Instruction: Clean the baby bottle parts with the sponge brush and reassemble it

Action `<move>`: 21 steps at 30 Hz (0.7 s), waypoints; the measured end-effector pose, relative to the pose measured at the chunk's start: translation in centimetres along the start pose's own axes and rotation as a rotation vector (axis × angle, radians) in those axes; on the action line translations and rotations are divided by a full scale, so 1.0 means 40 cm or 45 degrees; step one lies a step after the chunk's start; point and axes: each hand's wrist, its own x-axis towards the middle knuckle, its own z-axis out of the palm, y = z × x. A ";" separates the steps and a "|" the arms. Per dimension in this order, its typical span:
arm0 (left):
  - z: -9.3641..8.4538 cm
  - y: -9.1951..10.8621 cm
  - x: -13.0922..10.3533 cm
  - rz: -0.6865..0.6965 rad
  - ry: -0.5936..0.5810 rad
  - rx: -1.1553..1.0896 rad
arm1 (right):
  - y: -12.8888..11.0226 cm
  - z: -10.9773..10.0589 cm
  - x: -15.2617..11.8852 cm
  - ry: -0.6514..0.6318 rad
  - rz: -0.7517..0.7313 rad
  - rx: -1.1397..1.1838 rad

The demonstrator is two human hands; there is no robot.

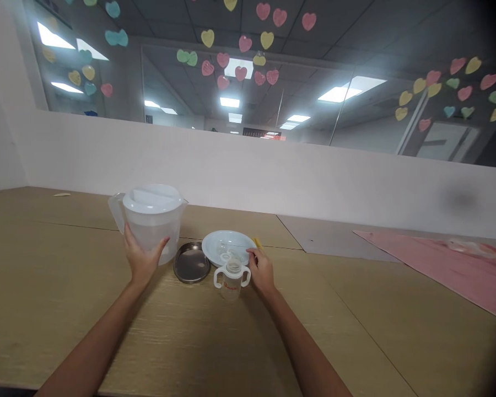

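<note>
My left hand [143, 259] is pressed against the lower side of a translucent plastic pitcher [155, 226], thumb and forefinger spread around it. The pitcher stands upright with its white lid on and its handle to the left. My right hand [262, 270] pinches the right rim of a pale blue-white plate [210, 242]. Clear small parts lie in the plate, too faint to name. A small yellow piece [257, 242] shows just behind my right fingers. Before the plate stands a clear, lidless baby bottle [231, 284] with two white handles and red lettering.
A round, shallow metal tin [191, 263] sits between the pitcher and the plate. A pink cloth [442, 264] with clear plastic on it covers the right of the wooden table [169, 342]. A white wall [252, 171] with a window above borders the back.
</note>
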 end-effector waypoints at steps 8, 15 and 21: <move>0.013 -0.069 -0.002 -0.118 0.116 -0.001 | 0.002 0.001 0.000 -0.016 0.005 -0.017; 0.007 -0.057 0.000 -0.334 0.047 0.005 | 0.002 0.000 0.001 -0.038 0.031 -0.038; 0.011 -0.053 -0.004 -0.291 0.024 -0.008 | 0.003 0.000 0.001 -0.021 0.006 -0.026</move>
